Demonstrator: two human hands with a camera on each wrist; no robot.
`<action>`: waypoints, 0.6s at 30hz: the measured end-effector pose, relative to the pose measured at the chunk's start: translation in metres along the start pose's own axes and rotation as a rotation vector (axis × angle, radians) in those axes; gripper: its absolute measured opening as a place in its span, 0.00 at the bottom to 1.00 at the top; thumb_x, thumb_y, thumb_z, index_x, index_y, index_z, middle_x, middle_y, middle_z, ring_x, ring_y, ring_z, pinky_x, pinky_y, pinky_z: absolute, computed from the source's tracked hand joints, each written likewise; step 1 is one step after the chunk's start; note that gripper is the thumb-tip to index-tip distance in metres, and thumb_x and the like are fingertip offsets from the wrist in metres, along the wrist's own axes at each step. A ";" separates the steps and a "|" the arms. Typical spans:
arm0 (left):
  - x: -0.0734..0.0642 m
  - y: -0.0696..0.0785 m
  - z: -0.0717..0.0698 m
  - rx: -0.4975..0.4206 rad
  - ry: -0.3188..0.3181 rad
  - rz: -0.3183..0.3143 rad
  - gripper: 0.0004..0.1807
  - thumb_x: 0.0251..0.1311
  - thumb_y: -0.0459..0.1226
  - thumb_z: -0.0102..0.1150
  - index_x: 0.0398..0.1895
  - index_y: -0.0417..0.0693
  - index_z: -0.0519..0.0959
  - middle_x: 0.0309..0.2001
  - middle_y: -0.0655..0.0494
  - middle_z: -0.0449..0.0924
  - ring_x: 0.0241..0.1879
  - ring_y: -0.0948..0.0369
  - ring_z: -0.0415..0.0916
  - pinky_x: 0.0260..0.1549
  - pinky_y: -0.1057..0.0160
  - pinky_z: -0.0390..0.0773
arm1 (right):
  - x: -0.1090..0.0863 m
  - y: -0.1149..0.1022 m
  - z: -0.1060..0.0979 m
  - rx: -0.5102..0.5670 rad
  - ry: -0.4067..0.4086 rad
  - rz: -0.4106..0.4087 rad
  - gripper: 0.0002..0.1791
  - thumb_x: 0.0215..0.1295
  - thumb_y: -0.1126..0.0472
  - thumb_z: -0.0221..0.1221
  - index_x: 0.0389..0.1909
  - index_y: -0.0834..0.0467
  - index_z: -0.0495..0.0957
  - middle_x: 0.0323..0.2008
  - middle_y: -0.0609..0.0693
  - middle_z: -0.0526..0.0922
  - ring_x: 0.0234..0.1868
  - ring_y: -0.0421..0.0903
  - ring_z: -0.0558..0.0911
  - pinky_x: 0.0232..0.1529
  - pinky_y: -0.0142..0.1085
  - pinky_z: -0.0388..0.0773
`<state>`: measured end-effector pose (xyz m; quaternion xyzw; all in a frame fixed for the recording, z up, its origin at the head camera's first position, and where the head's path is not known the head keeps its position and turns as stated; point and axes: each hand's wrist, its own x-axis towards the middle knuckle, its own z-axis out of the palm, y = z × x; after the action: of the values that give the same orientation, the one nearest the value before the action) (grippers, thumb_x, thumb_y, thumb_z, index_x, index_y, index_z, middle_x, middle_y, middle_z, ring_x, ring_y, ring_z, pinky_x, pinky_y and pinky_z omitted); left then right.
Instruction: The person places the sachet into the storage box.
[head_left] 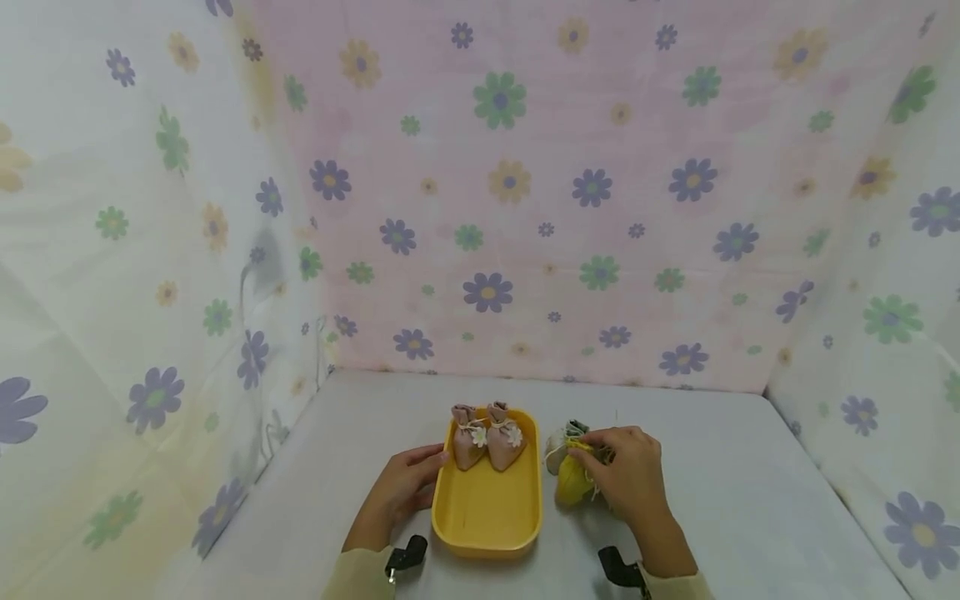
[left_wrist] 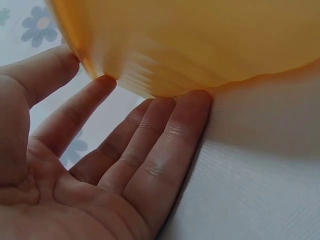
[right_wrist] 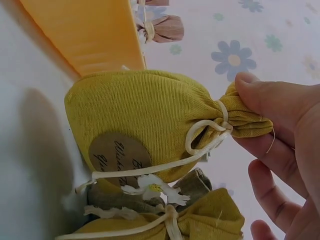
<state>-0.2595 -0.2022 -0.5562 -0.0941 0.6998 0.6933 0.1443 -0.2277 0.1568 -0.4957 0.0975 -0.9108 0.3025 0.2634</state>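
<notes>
My right hand (head_left: 626, 471) pinches the gathered neck of a yellow drawstring pouch (right_wrist: 140, 107) between thumb and fingers. A cream cord ties this pouch, and a round brown label with writing sits on its side. Just below it in the right wrist view lie a second yellow pouch (right_wrist: 215, 217) and a grey-green pouch (right_wrist: 194, 186) with a white flower. At the left of the yellow tray (head_left: 487, 512), my left hand (head_left: 408, 483) touches the outer wall with nearly straight fingers. Two dusty-pink pouches (head_left: 469, 450) with white flowers lie side by side in the tray's far end.
A pale pouch (head_left: 556, 452) stands between the tray and my right hand. White cloth covers the table (head_left: 720, 500). Flower-printed curtains (head_left: 540, 150) enclose the back and both sides. A black wrist mount (head_left: 408, 554) shows at the left cuff.
</notes>
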 end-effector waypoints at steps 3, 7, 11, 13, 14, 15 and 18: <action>0.002 0.000 -0.001 -0.002 0.004 -0.008 0.38 0.63 0.55 0.69 0.72 0.46 0.74 0.65 0.42 0.80 0.55 0.54 0.84 0.46 0.52 0.89 | 0.002 0.001 -0.002 -0.008 -0.019 0.025 0.13 0.54 0.48 0.78 0.38 0.46 0.91 0.38 0.44 0.91 0.47 0.51 0.83 0.61 0.67 0.67; 0.001 -0.002 -0.001 -0.016 -0.007 -0.016 0.39 0.63 0.54 0.70 0.72 0.45 0.73 0.66 0.42 0.79 0.56 0.54 0.84 0.46 0.50 0.89 | 0.000 0.003 -0.004 -0.009 -0.011 0.011 0.12 0.53 0.49 0.79 0.37 0.47 0.91 0.36 0.43 0.91 0.42 0.49 0.85 0.55 0.62 0.76; 0.000 0.001 0.000 -0.003 -0.014 -0.003 0.39 0.64 0.54 0.69 0.73 0.45 0.73 0.66 0.41 0.79 0.56 0.54 0.84 0.46 0.50 0.89 | 0.001 0.004 -0.005 0.026 0.047 -0.028 0.13 0.50 0.52 0.81 0.36 0.49 0.90 0.32 0.42 0.90 0.33 0.42 0.85 0.37 0.42 0.85; 0.001 0.002 0.000 0.007 -0.010 0.003 0.38 0.65 0.54 0.69 0.73 0.45 0.73 0.65 0.41 0.79 0.55 0.53 0.85 0.45 0.50 0.89 | 0.002 0.005 -0.006 0.054 0.069 -0.031 0.14 0.48 0.53 0.81 0.35 0.49 0.90 0.30 0.41 0.89 0.30 0.38 0.84 0.29 0.34 0.83; 0.001 0.003 0.000 0.009 -0.010 0.000 0.38 0.65 0.53 0.69 0.73 0.45 0.73 0.65 0.41 0.79 0.55 0.53 0.85 0.45 0.50 0.89 | 0.002 0.005 -0.006 0.069 0.077 -0.025 0.14 0.48 0.53 0.82 0.35 0.49 0.90 0.30 0.40 0.88 0.29 0.37 0.83 0.29 0.31 0.82; 0.001 0.003 0.000 0.009 -0.011 -0.001 0.38 0.65 0.53 0.69 0.73 0.45 0.72 0.65 0.41 0.79 0.55 0.53 0.84 0.45 0.50 0.89 | 0.002 0.005 -0.007 0.080 0.082 -0.022 0.14 0.48 0.54 0.82 0.34 0.49 0.89 0.30 0.39 0.88 0.29 0.35 0.82 0.28 0.29 0.82; 0.003 0.003 0.000 0.007 -0.010 -0.005 0.38 0.65 0.53 0.68 0.73 0.45 0.72 0.66 0.41 0.79 0.55 0.54 0.85 0.45 0.50 0.89 | 0.004 0.005 -0.009 0.120 0.089 -0.030 0.13 0.49 0.55 0.81 0.34 0.48 0.88 0.30 0.38 0.87 0.28 0.33 0.81 0.29 0.28 0.82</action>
<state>-0.2633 -0.2017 -0.5540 -0.0916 0.7012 0.6910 0.1498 -0.2287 0.1660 -0.4904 0.1134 -0.8768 0.3566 0.3020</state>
